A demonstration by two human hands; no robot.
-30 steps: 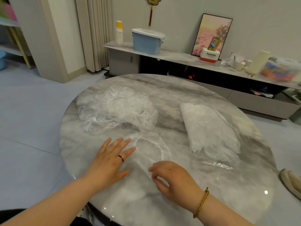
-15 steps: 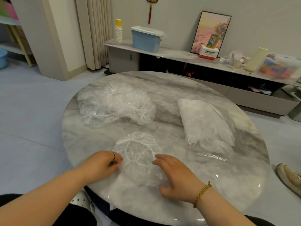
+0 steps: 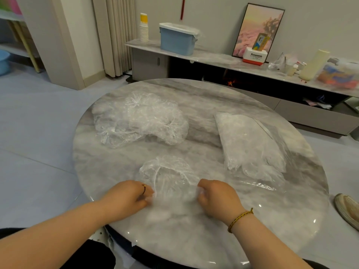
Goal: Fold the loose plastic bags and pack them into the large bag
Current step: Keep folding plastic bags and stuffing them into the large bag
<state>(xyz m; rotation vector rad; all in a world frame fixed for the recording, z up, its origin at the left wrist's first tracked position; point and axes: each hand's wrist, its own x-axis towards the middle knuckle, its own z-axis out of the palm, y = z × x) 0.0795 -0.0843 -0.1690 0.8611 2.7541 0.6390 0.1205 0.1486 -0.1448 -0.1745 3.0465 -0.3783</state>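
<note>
1. One loose bag (image 3: 167, 173) lies on the round table (image 3: 213, 239) at 6 o'clock, near the person. The left hand (image 3: 130, 195) pinches its edge at 9 o'clock with curled fingers. The right hand (image 3: 215, 199) pinches the edge at 3 o'clock in the same way.
2. To fold well, I think both hands should first pull the thin film gently apart to smooth the wrinkles, then lay one edge evenly over the other.
3. Press the air out after each fold, because the film looks slippery and may spring open.
4. The pile of loose bags (image 3: 139, 119) lies at 10 o'clock and the large bag (image 3: 250, 142) at 2 o'clock, both well apart from the hands.
</note>
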